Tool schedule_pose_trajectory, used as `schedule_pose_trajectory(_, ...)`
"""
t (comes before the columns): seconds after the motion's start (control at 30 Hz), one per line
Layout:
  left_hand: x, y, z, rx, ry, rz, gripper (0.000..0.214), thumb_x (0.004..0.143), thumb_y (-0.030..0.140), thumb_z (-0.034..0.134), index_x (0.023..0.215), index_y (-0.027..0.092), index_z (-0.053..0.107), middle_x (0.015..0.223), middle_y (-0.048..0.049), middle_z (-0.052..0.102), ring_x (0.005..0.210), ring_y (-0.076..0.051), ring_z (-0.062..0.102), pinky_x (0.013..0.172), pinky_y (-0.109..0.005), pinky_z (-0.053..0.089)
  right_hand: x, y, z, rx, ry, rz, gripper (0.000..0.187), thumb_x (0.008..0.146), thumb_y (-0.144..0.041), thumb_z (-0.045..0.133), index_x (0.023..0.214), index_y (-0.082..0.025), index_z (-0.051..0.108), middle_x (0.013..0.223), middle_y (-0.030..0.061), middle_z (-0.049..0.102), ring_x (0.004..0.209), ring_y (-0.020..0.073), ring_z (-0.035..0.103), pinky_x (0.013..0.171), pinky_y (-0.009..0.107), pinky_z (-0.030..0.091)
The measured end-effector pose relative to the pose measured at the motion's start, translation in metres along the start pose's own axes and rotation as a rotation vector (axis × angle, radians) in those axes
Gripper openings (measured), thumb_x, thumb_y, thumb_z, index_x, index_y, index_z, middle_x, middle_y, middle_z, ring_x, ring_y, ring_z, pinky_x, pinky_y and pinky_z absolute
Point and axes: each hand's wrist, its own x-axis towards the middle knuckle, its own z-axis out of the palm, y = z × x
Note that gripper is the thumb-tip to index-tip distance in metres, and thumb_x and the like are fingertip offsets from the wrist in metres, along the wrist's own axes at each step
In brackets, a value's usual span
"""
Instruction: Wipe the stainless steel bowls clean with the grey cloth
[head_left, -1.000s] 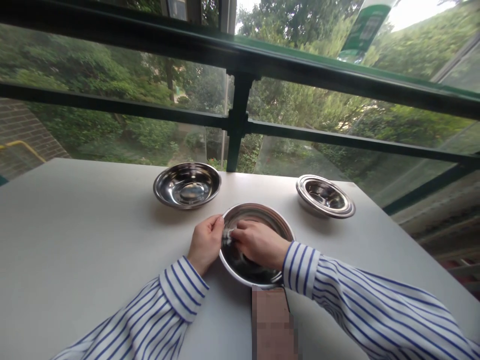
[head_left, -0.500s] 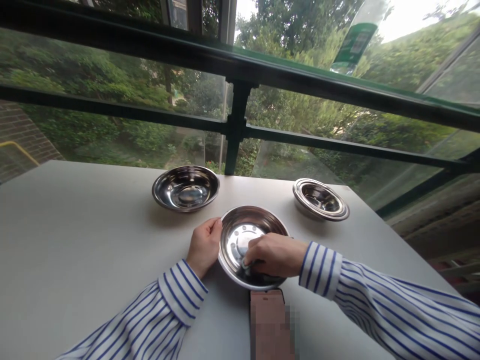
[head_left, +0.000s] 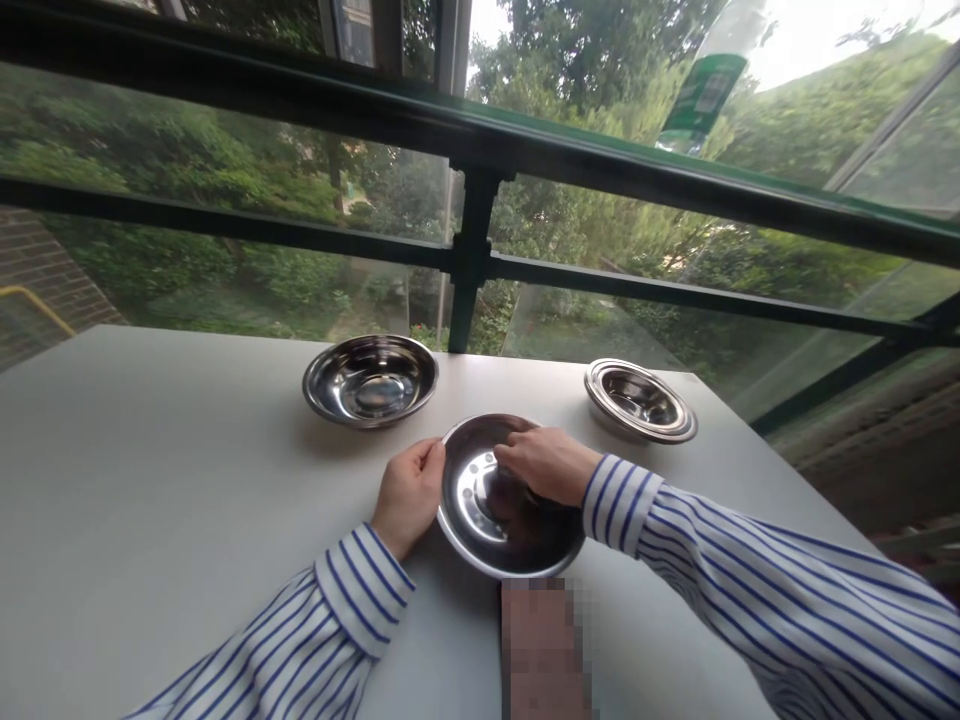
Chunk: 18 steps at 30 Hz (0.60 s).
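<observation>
A shiny stainless steel bowl [head_left: 474, 505] rests on the white table in front of me, its open side up and turned toward me. My left hand [head_left: 409, 494] pinches its left rim between thumb and fingers. Over the far right part of the bowl's inside is my right hand [head_left: 549, 463], fingers curled together and pointing down to the wall. Whatever those fingers hold is hidden from view now; half a second ago a small pale, greyish bit showed under them. Dark reflections of the hand lie in the bowl.
A wide steel bowl [head_left: 370, 382] stands at the back left of the white table [head_left: 187, 460]. Stacked steel bowls [head_left: 641, 400] sit at the back right. A pinkish, blurred-out phone-like slab [head_left: 544, 650] lies nearest me. Beyond are a dark green railing [head_left: 471, 235] and a green-labelled bottle [head_left: 703, 95].
My right hand has moved away from me, from the near part of the bowl's inside up to its far side. My left hand and the bowl have stayed in place.
</observation>
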Motion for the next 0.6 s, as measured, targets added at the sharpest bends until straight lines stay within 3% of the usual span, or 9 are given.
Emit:
schedule_pose_trajectory(0.2, -0.001, 0.000, 0.000, 0.018, 0.023, -0.009, 0.026, 0.078, 0.033, 0.048, 0.068, 0.015, 0.063, 0.060, -0.0013, 0.060, 0.061, -0.016, 0.055, 0.060, -0.025, 0.044, -0.024, -0.008, 0.001, 0.123, -0.138, -0.170, 0.013, 0.076, -0.015, 0.056, 0.085, -0.019, 0.064, 0.082, 0.0045, 0.068, 0.073, 0.0174, 0.062, 0.061, 0.025, 0.039)
schedule_pose_trajectory(0.33, -0.002, 0.000, 0.000, 0.018, 0.024, -0.009, 0.026, 0.077, 0.034, 0.049, 0.065, 0.015, 0.061, 0.060, -0.0011, 0.059, 0.060, -0.016, 0.054, 0.060, -0.025, 0.044, -0.021, -0.024, 0.008, 0.343, -0.111, -0.266, 0.016, 0.076, -0.021, 0.061, 0.091, -0.022, 0.064, 0.086, 0.0002, 0.067, 0.077, 0.0138, 0.060, 0.065, 0.021, 0.039)
schedule_pose_trajectory(0.5, -0.002, 0.000, -0.001, 0.025, 0.010, -0.003, 0.027, 0.078, 0.036, 0.048, 0.069, 0.015, 0.063, 0.062, -0.0016, 0.060, 0.064, -0.017, 0.056, 0.062, -0.026, 0.044, 0.003, -0.045, 0.014, 0.272, 0.040, -0.154, 0.018, 0.084, -0.025, 0.051, 0.099, -0.018, 0.057, 0.092, 0.0046, 0.063, 0.078, 0.0157, 0.058, 0.066, 0.024, 0.040)
schedule_pose_trajectory(0.6, -0.001, -0.002, -0.003, 0.033, 0.003, 0.011, 0.027, 0.078, 0.036, 0.049, 0.074, 0.015, 0.065, 0.068, -0.0025, 0.063, 0.070, -0.018, 0.057, 0.069, -0.027, 0.044, 0.016, -0.045, 0.012, 0.185, 0.106, -0.048, 0.022, 0.086, -0.019, 0.043, 0.106, -0.014, 0.052, 0.095, 0.0097, 0.060, 0.080, 0.0192, 0.058, 0.066, 0.028, 0.041)
